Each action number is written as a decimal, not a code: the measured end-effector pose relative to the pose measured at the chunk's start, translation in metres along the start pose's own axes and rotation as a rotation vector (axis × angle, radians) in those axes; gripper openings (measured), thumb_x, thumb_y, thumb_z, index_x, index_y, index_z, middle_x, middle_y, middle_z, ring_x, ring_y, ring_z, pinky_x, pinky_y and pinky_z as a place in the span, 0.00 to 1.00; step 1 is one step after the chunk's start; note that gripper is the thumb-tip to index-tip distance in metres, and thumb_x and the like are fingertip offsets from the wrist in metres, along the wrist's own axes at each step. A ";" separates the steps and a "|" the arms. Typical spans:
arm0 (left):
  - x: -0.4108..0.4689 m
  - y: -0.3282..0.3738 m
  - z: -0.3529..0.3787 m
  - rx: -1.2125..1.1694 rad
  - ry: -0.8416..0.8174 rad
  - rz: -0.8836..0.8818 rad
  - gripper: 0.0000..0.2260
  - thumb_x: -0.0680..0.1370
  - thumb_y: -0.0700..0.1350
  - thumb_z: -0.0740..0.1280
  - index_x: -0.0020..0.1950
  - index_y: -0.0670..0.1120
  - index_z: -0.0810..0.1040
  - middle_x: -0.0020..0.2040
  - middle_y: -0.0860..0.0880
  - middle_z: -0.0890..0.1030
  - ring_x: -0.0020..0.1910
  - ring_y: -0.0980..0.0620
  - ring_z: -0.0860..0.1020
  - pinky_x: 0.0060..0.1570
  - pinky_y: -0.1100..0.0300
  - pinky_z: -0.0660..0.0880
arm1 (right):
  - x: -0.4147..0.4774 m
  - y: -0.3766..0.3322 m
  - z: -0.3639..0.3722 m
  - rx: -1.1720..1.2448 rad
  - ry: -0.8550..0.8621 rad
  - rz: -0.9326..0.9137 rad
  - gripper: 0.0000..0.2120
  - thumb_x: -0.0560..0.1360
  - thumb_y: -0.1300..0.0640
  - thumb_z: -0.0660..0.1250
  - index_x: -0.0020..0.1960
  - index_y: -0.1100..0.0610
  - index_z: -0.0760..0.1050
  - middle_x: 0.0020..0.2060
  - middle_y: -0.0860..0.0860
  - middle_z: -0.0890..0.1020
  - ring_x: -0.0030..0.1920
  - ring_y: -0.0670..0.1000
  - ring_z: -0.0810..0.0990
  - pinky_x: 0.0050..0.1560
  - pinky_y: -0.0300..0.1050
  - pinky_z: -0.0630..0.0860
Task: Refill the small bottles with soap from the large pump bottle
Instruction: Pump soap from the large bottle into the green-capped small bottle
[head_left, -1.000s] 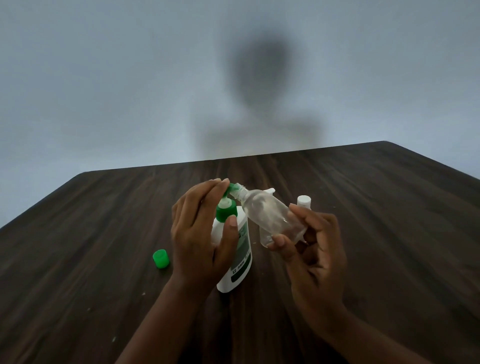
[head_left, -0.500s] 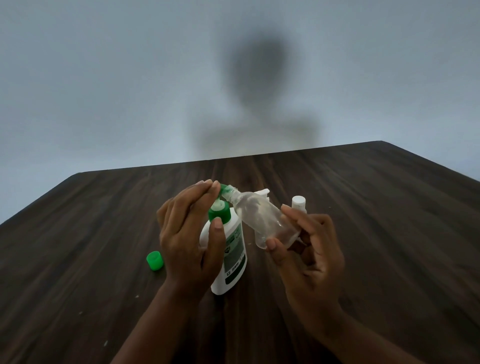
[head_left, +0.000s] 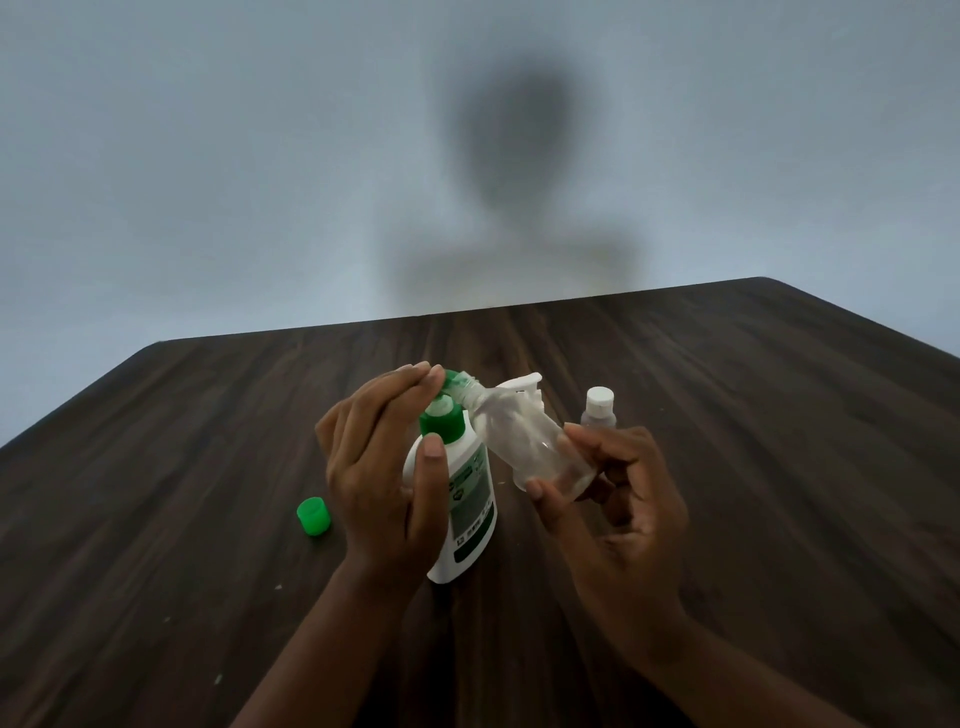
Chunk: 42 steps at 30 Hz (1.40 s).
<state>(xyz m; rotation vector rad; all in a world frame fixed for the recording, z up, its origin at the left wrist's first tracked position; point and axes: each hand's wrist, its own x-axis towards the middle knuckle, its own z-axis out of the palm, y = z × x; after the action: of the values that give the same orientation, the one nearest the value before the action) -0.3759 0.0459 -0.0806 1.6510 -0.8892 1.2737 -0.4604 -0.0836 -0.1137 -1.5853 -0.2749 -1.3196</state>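
The large white pump bottle with a green collar and pump head stands on the dark wooden table. My left hand wraps its upper body, thumb on the front and fingers lying flat over the pump head. My right hand holds a small clear bottle tilted, its open neck against the green nozzle. A second small bottle with a white cap stands upright behind my right hand. Part of a white object shows behind the tilted bottle.
A loose green cap lies on the table left of my left hand. The table's far edge runs close behind the bottles, with a grey wall beyond. Small pale specks dot the wood near my left forearm.
The pump bottle, both hands and the tilted small bottle have stayed together with only slight shifts in the view. My left fingers remain pressed over the pump head.
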 end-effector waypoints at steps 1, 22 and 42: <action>-0.002 -0.001 0.000 0.000 -0.009 0.000 0.16 0.76 0.44 0.55 0.57 0.40 0.78 0.56 0.47 0.78 0.57 0.55 0.75 0.57 0.59 0.67 | 0.000 0.000 0.000 -0.003 -0.003 -0.002 0.16 0.74 0.47 0.70 0.57 0.54 0.73 0.50 0.37 0.76 0.47 0.46 0.80 0.43 0.38 0.80; 0.003 -0.001 -0.002 -0.005 -0.018 0.016 0.17 0.76 0.44 0.54 0.56 0.40 0.79 0.55 0.46 0.79 0.55 0.53 0.76 0.53 0.53 0.69 | -0.001 0.001 -0.001 -0.037 -0.038 -0.045 0.17 0.73 0.51 0.71 0.58 0.56 0.73 0.47 0.46 0.75 0.44 0.41 0.79 0.41 0.28 0.75; 0.001 -0.003 -0.002 0.022 -0.038 0.064 0.17 0.75 0.44 0.57 0.59 0.38 0.77 0.58 0.45 0.78 0.58 0.50 0.76 0.59 0.57 0.68 | 0.001 -0.001 0.000 -0.112 -0.018 -0.040 0.19 0.74 0.49 0.70 0.61 0.56 0.73 0.48 0.49 0.76 0.44 0.42 0.77 0.39 0.26 0.73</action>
<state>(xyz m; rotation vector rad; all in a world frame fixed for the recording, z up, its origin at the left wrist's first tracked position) -0.3737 0.0488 -0.0796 1.6808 -0.9603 1.3034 -0.4609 -0.0838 -0.1126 -1.6935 -0.2484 -1.3723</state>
